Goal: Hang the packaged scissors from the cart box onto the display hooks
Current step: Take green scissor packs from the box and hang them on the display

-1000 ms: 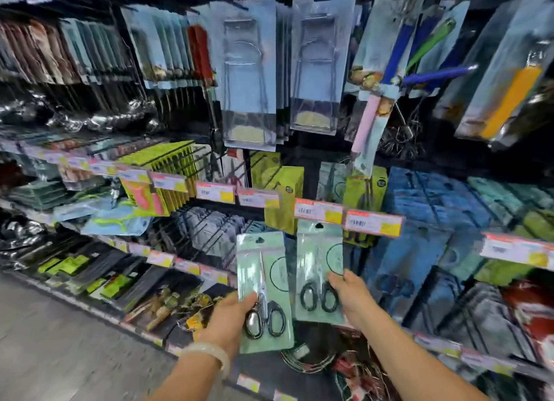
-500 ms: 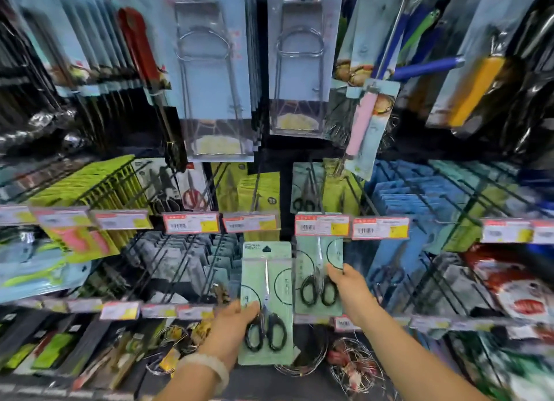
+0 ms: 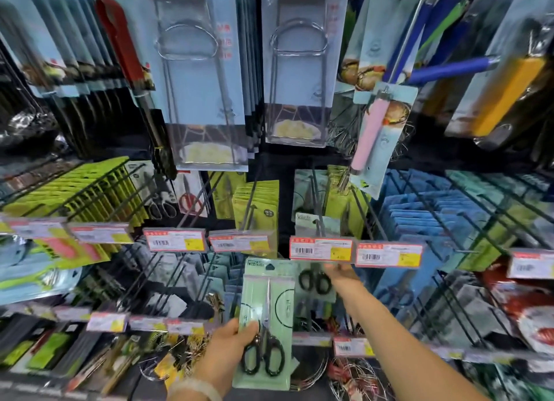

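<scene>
The fingers of the left hand [image 3: 229, 345] are clamped on a pale green scissors pack [image 3: 265, 319], thumb pressed on the glossy front at its lower left edge, just above the black loop handles; the flat card stands upright in front of the lower shelf, with slim steel blades pointing up under a clear plastic blister. A pale bangle [image 3: 195, 387] circles that wrist. The right hand [image 3: 340, 273] reaches up behind a price tag [image 3: 320, 248], touching a second scissors pack [image 3: 314, 276] whose rounded black handles show just left of the fingers; the tag hides most of the hand, so whether it grips the pack cannot be told. The top of this second pack rises above the tag along a thin black wire hook [image 3: 317, 218]. So two packs of scissors are in hand, one at each. Around them runs a shop display wall of dark wire pegs, crowded with carded goods: yellow-green cards to the left, blue ones to the right, and above, two tall clear blisters holding bent wire racks. Red-and-white price tags with yellow patches line the peg ends, six in the middle row readable as separate tags
</scene>
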`<move>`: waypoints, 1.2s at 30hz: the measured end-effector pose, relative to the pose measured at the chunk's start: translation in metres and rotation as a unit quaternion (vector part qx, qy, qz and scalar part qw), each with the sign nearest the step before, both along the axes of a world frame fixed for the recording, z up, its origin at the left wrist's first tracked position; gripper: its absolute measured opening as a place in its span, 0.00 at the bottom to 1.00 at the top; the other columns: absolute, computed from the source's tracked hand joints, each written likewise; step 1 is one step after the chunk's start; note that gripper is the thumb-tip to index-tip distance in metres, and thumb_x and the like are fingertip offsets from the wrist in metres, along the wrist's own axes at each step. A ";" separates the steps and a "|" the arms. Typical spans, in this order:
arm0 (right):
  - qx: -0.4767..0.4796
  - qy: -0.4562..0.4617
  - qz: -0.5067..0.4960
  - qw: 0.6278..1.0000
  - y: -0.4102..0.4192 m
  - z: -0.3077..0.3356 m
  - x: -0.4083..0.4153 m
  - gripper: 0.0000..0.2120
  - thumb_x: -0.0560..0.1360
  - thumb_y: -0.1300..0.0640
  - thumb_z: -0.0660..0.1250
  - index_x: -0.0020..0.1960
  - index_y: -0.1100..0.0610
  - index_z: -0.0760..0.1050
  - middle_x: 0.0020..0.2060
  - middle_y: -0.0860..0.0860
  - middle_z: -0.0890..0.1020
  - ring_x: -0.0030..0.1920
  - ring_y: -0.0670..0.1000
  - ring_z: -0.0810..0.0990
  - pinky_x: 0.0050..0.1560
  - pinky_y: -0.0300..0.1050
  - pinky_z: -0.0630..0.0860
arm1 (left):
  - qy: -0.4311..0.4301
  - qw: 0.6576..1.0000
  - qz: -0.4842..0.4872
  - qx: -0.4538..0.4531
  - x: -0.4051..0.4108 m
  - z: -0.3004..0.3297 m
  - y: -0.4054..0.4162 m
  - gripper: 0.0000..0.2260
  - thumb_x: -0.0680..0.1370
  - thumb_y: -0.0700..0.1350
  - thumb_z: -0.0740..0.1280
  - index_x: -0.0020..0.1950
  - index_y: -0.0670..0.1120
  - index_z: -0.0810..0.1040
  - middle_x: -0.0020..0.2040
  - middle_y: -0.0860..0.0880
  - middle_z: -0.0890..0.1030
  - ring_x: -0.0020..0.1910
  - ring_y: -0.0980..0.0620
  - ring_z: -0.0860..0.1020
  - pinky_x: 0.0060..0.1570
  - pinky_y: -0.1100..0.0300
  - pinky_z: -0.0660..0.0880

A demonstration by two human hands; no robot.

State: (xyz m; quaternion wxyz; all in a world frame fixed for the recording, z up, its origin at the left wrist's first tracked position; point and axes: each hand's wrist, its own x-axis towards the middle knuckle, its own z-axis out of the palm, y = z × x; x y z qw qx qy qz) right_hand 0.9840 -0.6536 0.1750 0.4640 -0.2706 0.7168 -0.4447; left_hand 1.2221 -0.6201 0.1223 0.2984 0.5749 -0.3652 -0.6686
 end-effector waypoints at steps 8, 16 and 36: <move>0.028 0.057 0.233 0.970 0.061 -0.010 0.026 0.16 0.74 0.42 0.64 0.54 0.53 0.75 0.51 0.49 0.82 0.50 0.47 0.80 0.59 0.45 0.76 | 0.004 1.000 -0.013 -0.017 -0.032 0.024 0.008 0.05 0.77 0.41 0.67 0.51 0.43 0.80 0.50 0.46 0.84 0.54 0.47 0.79 0.63 0.48 0.71; -0.104 0.084 0.142 0.981 0.076 0.008 0.024 0.11 0.76 0.64 0.65 0.38 0.52 0.69 0.28 0.41 0.77 0.33 0.38 0.73 0.35 0.28 0.69 | -0.079 0.988 -0.048 -0.127 -0.064 0.039 0.000 0.07 0.75 0.46 0.70 0.48 0.44 0.76 0.49 0.43 0.82 0.50 0.45 0.79 0.57 0.46 0.75; -0.093 0.092 0.000 0.991 0.048 0.010 0.020 0.03 0.77 0.62 0.63 0.50 0.62 0.73 0.45 0.63 0.81 0.48 0.63 0.80 0.55 0.56 0.76 | -0.035 0.985 -0.063 -0.156 -0.088 0.042 -0.035 0.05 0.73 0.40 0.71 0.47 0.41 0.81 0.44 0.45 0.84 0.44 0.49 0.81 0.50 0.56 0.78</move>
